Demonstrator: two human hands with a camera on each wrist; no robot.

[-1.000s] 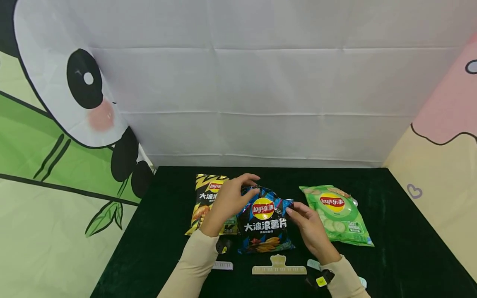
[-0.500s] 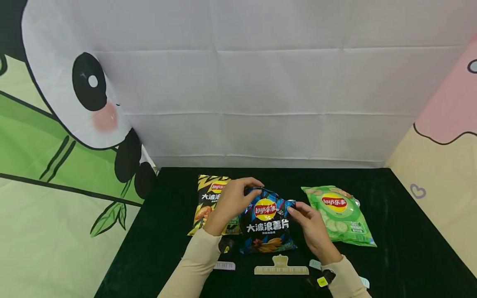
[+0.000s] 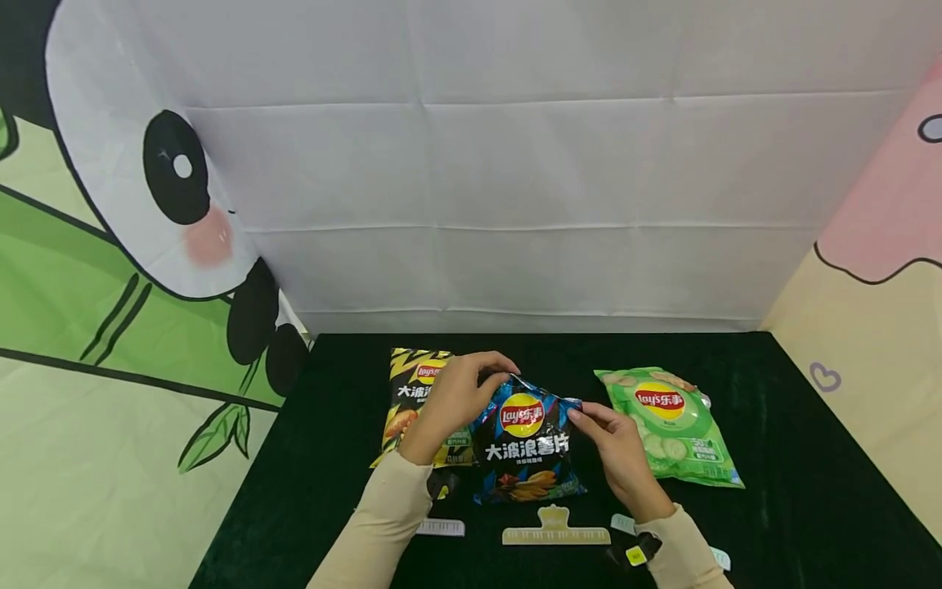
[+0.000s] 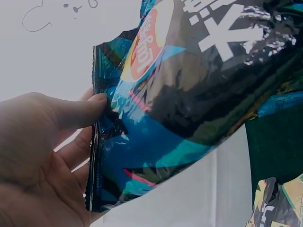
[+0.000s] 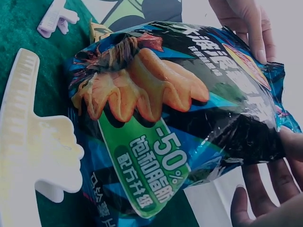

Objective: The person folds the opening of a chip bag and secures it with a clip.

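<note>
A blue and black chip bag stands tilted at the middle of the dark green table, its top edge held from both sides. My left hand pinches the top left of the bag, thumb in front and fingers behind, as the left wrist view shows at the bag's crimped edge. At the top right corner, my right hand pinches the bag between thumb and fingers. A yellow and black chip bag lies partly behind my left hand and forearm. Below the blue bag lies a yellow sealing clip.
To the right lies a green chip bag. A pale purple clip sits near my left forearm, and a mint clip is partly covered by my right wrist. A white cloth wall rises behind the table.
The top edge of the blue bag looks flatter and pulled straighter between my hands. Both hands keep their hold at nearly the same place. The head view has shifted slightly.
</note>
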